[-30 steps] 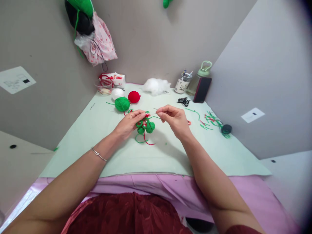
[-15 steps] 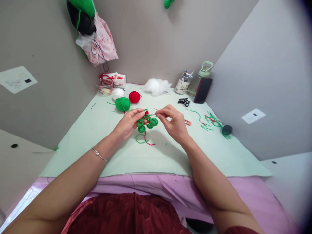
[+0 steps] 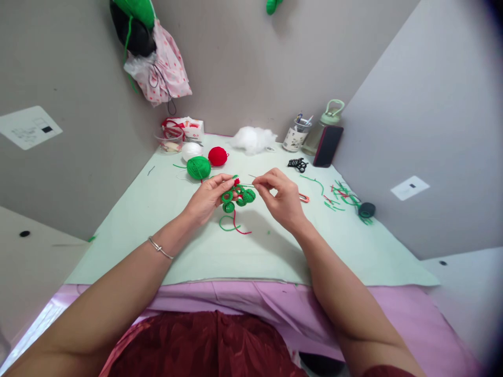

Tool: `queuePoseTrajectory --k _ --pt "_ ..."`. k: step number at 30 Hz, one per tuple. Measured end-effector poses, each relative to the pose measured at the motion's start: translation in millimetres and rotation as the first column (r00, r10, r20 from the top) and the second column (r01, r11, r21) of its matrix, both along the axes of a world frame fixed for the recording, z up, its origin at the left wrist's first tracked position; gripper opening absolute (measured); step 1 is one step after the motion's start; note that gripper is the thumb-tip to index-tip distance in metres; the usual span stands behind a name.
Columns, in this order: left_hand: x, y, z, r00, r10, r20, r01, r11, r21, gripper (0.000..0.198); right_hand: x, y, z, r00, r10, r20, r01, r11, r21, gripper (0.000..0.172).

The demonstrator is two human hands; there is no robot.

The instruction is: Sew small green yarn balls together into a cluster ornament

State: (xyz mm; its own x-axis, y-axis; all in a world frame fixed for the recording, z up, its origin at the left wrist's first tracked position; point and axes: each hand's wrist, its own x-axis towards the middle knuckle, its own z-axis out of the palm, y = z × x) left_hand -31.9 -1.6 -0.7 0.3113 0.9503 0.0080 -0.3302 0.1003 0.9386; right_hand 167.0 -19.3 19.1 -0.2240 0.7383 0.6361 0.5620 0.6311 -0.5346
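My left hand [image 3: 207, 199] is closed, thumb and fingers pinching a small green and red crocheted piece [image 3: 247, 196] with rounded green parts hanging below the fingertips. Loose green and red yarn tails [image 3: 234, 222] dangle from it over the table. Close by on the right, my right hand [image 3: 278, 198] is closed in a pinch on a thin needle [image 3: 251, 176], whose end pokes out up and to the left. A taut pale green strand runs between the pinch and the crocheted piece. The fingers partly hide the needle.
Green [image 3: 198, 167], red [image 3: 218, 156] and white yarn balls [image 3: 192, 152] lie behind my left hand. White stuffing [image 3: 253, 140], a pen cup [image 3: 296, 135], a bottle [image 3: 314, 137] and a phone [image 3: 328, 146] stand at the back. Yarn scraps [image 3: 341, 193] and a black roll [image 3: 367, 210] lie right.
My right hand has shifted very slightly to the right, away from the crocheted piece. Both hands keep their hold, and the view has moved a little.
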Motion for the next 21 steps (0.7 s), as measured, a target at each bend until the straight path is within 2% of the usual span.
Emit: queuePoseTrajectory --k 5,9,12,16,19,21 --pt "0.6 -0.1 -1.7 0.997 0.02 -0.068 -0.015 0.997 0.071 0.034 -0.1 -0.1 -0.9 0.998 0.011 0.062 -0.013 0.999 0.039 0.015" --pt "-1.8 0.8 0.8 0.997 -0.077 -0.012 0.077 0.997 0.026 0.033 2.4 1.5 1.9 0.993 0.088 -0.084 -0.096 0.991 -0.097 0.011" --pt "-2.9 -0.1 4.3 0.991 -0.132 0.034 0.133 0.991 -0.026 0.033 4.4 4.2 2.5 0.966 0.139 -0.22 -0.19 0.953 -0.236 0.012" --pt "-1.0 -3.7 5.8 0.986 -0.158 0.06 0.161 0.986 -0.051 0.032 2.5 7.5 -1.5 0.909 0.194 -0.369 -0.333 0.869 -0.365 0.017" --pt "0.9 -4.7 3.4 0.982 -0.181 0.05 0.183 0.982 -0.046 0.029 -1.4 8.6 -5.4 0.862 0.198 -0.468 -0.413 0.809 -0.418 0.021" --pt "1.2 -4.0 1.9 0.984 -0.17 0.059 0.173 0.984 -0.046 0.028 -3.3 9.2 -7.2 0.852 0.172 -0.494 -0.411 0.804 -0.43 0.023"
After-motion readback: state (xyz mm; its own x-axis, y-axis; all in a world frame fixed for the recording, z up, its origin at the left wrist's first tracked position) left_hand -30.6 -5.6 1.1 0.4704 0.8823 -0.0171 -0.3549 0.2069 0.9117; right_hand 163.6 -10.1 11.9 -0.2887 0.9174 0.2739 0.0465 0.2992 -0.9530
